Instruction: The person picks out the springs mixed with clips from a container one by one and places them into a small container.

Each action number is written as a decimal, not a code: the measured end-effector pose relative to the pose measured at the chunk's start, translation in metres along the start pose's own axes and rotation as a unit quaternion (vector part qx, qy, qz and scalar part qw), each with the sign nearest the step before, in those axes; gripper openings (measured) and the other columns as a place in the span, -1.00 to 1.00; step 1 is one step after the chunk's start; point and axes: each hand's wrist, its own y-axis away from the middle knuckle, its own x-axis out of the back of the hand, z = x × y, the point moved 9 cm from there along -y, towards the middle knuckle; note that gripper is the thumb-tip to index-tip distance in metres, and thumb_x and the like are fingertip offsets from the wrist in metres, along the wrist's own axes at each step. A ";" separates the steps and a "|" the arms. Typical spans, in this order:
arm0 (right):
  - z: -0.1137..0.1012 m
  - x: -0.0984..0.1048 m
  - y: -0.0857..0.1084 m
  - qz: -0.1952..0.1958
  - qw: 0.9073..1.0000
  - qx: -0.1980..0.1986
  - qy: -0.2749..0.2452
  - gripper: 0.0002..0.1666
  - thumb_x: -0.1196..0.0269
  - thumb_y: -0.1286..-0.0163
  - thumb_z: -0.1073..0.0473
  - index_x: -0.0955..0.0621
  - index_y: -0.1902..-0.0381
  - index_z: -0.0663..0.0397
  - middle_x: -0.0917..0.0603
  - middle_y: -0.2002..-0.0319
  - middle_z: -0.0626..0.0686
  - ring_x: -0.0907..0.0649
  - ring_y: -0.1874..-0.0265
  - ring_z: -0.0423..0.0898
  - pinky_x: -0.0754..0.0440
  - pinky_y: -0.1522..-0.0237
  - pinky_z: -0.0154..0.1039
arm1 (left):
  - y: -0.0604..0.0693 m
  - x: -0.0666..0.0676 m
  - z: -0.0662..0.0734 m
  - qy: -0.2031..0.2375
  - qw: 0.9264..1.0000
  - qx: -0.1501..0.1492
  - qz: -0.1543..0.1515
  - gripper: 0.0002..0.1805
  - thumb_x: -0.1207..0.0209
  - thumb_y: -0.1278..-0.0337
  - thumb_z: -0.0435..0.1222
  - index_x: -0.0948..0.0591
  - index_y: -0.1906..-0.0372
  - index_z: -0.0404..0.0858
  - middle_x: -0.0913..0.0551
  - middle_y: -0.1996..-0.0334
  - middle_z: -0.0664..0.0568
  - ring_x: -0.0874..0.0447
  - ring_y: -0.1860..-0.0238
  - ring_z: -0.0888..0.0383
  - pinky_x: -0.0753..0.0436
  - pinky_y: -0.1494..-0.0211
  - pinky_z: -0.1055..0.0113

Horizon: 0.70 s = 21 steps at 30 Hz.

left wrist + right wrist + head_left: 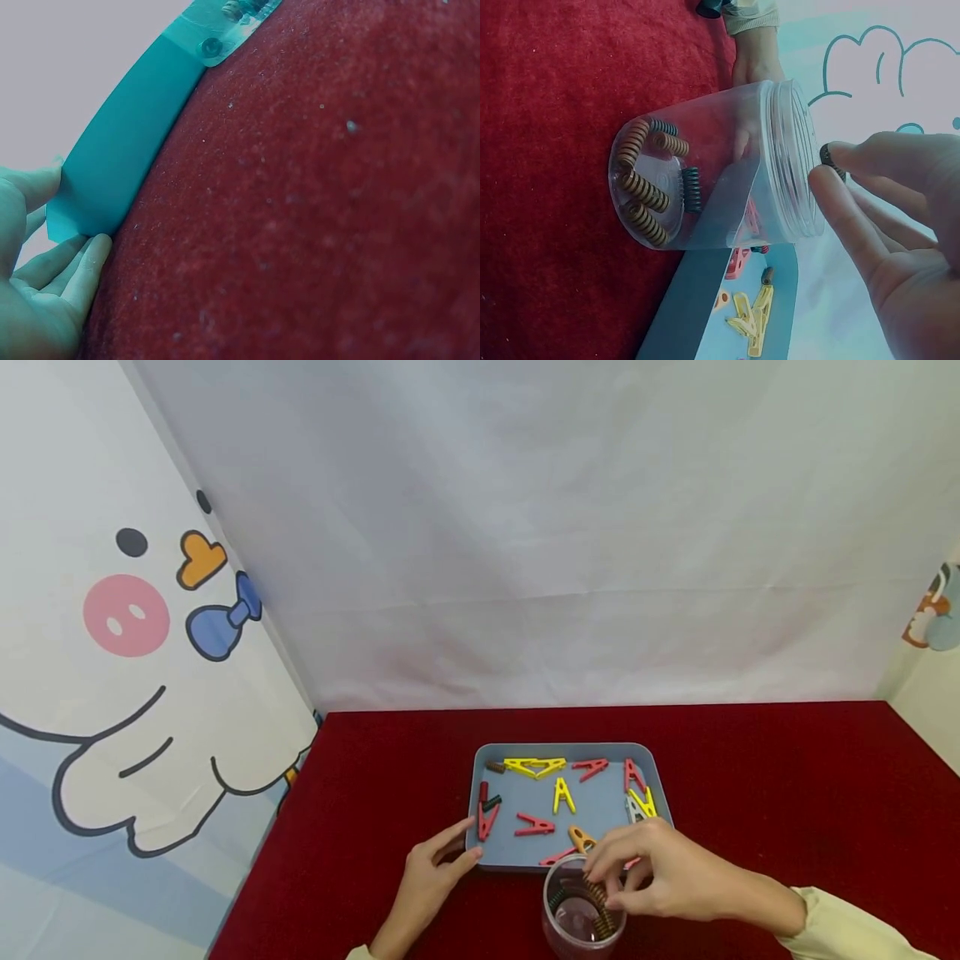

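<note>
My right hand (660, 872) pinches a small coil spring (829, 159) between thumb and fingertips at the mouth of a clear plastic jar (581, 947). Copper-coloured springs (646, 190) and dark green springs (691, 189) lie in the bottom of the jar. The jar stands upright by the front edge of a blue-grey tray (517, 857). With fairly straight fingers, my left hand (431, 872) touches the tray's front left corner; in the left wrist view the thumb and fingers lie about that corner.
Red clips (534, 825), yellow clips (564, 795) and an orange clip (581, 839) are spread over the tray. A brown spring (496, 767) and a dark spring (492, 803) lie along its left side. Red cloth (787, 793) covers the table, with white curtains behind.
</note>
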 end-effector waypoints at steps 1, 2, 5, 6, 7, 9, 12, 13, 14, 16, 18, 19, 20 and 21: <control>0.000 0.001 0.000 0.004 1.000 0.003 0.001 -0.76 -0.37 -0.16 0.35 -0.69 0.20 0.02 -0.66 0.14 0.06 -0.64 0.40 -0.26 -0.65 0.43 -0.26 | 0.000 0.000 0.001 0.000 1.000 -0.001 0.001 -0.48 -0.31 -0.09 -0.11 -0.55 -0.20 -0.03 -0.47 -0.22 -0.01 -0.50 -0.13 -0.01 -0.57 0.07 0.38; 0.000 0.001 0.001 0.007 1.000 0.005 0.001 -0.76 -0.37 -0.16 0.34 -0.69 0.19 0.03 -0.66 0.15 0.07 -0.64 0.39 -0.25 -0.65 0.43 -0.26 | 0.000 0.001 0.001 0.001 1.000 -0.002 0.002 -0.48 -0.31 -0.09 -0.11 -0.55 -0.20 -0.03 -0.47 -0.22 -0.01 -0.51 -0.13 0.00 -0.57 0.07 0.39; 0.001 0.002 0.002 0.014 1.000 0.011 -0.004 -0.77 -0.37 -0.16 0.34 -0.68 0.19 0.05 -0.67 0.16 0.07 -0.65 0.38 -0.23 -0.66 0.43 -0.25 | 0.000 0.001 0.004 0.004 1.000 -0.009 0.002 -0.49 -0.31 -0.09 -0.13 -0.56 -0.20 -0.05 -0.47 -0.22 -0.04 -0.51 -0.12 -0.01 -0.57 0.08 0.40; 0.001 0.002 0.002 0.016 1.000 0.012 -0.005 -0.77 -0.37 -0.17 0.34 -0.68 0.19 0.05 -0.67 0.16 0.05 -0.65 0.38 -0.23 -0.66 0.44 -0.25 | 0.001 0.001 0.004 0.005 1.000 -0.012 0.002 -0.49 -0.31 -0.10 -0.14 -0.55 -0.20 -0.06 -0.47 -0.22 -0.05 -0.51 -0.12 -0.02 -0.57 0.08 0.39; 0.001 0.002 0.003 0.018 1.000 0.014 -0.006 -0.77 -0.37 -0.17 0.34 -0.68 0.19 0.05 -0.67 0.16 0.03 -0.65 0.38 -0.23 -0.66 0.44 -0.25 | 0.001 0.000 0.004 0.006 1.000 -0.011 0.002 -0.49 -0.31 -0.10 -0.14 -0.55 -0.20 -0.07 -0.47 -0.22 -0.05 -0.51 -0.13 -0.02 -0.57 0.08 0.39; 0.001 0.002 0.003 0.022 0.999 0.022 -0.008 -0.77 -0.36 -0.17 0.35 -0.68 0.19 0.05 -0.67 0.18 0.01 -0.65 0.38 -0.22 -0.66 0.45 -0.24 | 0.001 0.000 0.004 0.003 1.000 -0.008 0.003 -0.49 -0.30 -0.10 -0.13 -0.55 -0.20 -0.06 -0.47 -0.22 -0.05 -0.50 -0.13 -0.02 -0.57 0.08 0.38; 0.002 0.003 0.002 0.024 0.999 0.030 -0.011 -0.76 -0.35 -0.19 0.35 -0.67 0.18 0.02 -0.67 0.19 -0.02 -0.65 0.38 -0.21 -0.66 0.44 -0.24 | 0.000 0.000 0.002 -0.005 1.000 -0.003 0.004 -0.48 -0.30 -0.09 -0.11 -0.55 -0.20 -0.04 -0.47 -0.22 -0.03 -0.50 -0.13 -0.02 -0.57 0.07 0.37; 0.002 0.004 0.002 0.026 0.999 0.031 -0.010 -0.76 -0.35 -0.19 0.34 -0.66 0.17 0.02 -0.67 0.19 -0.02 -0.65 0.38 -0.20 -0.66 0.44 -0.23 | 0.000 0.001 0.002 -0.006 1.000 -0.001 0.004 -0.48 -0.31 -0.09 -0.10 -0.55 -0.20 -0.03 -0.48 -0.22 -0.02 -0.51 -0.13 -0.01 -0.57 0.07 0.37; 0.002 0.005 0.001 0.027 0.999 0.033 -0.008 -0.76 -0.35 -0.20 0.33 -0.66 0.17 0.00 -0.67 0.20 -0.02 -0.65 0.38 -0.20 -0.65 0.44 -0.24 | 0.000 0.000 0.002 -0.008 1.000 -0.001 0.004 -0.48 -0.30 -0.09 -0.10 -0.55 -0.20 -0.04 -0.48 -0.22 -0.02 -0.50 -0.13 -0.02 -0.57 0.07 0.37; 0.003 0.008 -0.002 0.032 0.999 0.032 -0.003 -0.76 -0.35 -0.20 0.31 -0.66 0.16 -0.01 -0.67 0.20 -0.02 -0.65 0.38 -0.20 -0.65 0.43 -0.24 | 0.000 0.000 0.001 -0.009 1.000 -0.002 0.004 -0.48 -0.30 -0.10 -0.11 -0.55 -0.21 -0.05 -0.48 -0.22 -0.02 -0.50 -0.13 -0.02 -0.58 0.06 0.36; 0.003 0.012 -0.005 0.039 0.999 0.031 0.008 -0.77 -0.36 -0.20 0.28 -0.66 0.16 -0.03 -0.66 0.22 -0.03 -0.65 0.39 -0.21 -0.65 0.44 -0.24 | 0.001 0.000 0.002 -0.009 1.000 -0.002 0.004 -0.48 -0.30 -0.10 -0.11 -0.55 -0.21 -0.05 -0.47 -0.22 -0.02 -0.50 -0.13 -0.02 -0.57 0.06 0.37; 0.002 0.014 -0.008 0.043 0.999 0.029 0.012 -0.77 -0.37 -0.20 0.26 -0.66 0.16 -0.04 -0.66 0.22 -0.04 -0.65 0.39 -0.21 -0.65 0.44 -0.24 | 0.001 0.000 0.002 -0.009 1.000 -0.002 0.003 -0.48 -0.30 -0.10 -0.11 -0.55 -0.21 -0.05 -0.47 -0.22 -0.02 -0.50 -0.13 -0.02 -0.57 0.06 0.37; 0.002 0.016 -0.010 0.045 0.998 0.029 0.015 -0.76 -0.37 -0.20 0.25 -0.65 0.16 -0.04 -0.66 0.20 -0.04 -0.65 0.39 -0.21 -0.64 0.44 -0.24 | 0.001 0.000 0.002 -0.009 1.000 -0.002 0.003 -0.48 -0.30 -0.10 -0.12 -0.55 -0.21 -0.05 -0.47 -0.22 -0.03 -0.50 -0.13 -0.02 -0.57 0.06 0.37; 0.002 0.018 -0.013 0.048 0.998 0.028 0.017 -0.76 -0.37 -0.20 0.24 -0.65 0.15 -0.04 -0.66 0.20 -0.04 -0.65 0.39 -0.21 -0.64 0.45 -0.24 | 0.001 0.000 0.002 -0.008 1.000 -0.001 0.003 -0.48 -0.30 -0.10 -0.12 -0.55 -0.21 -0.05 -0.47 -0.23 -0.03 -0.50 -0.13 -0.02 -0.57 0.06 0.38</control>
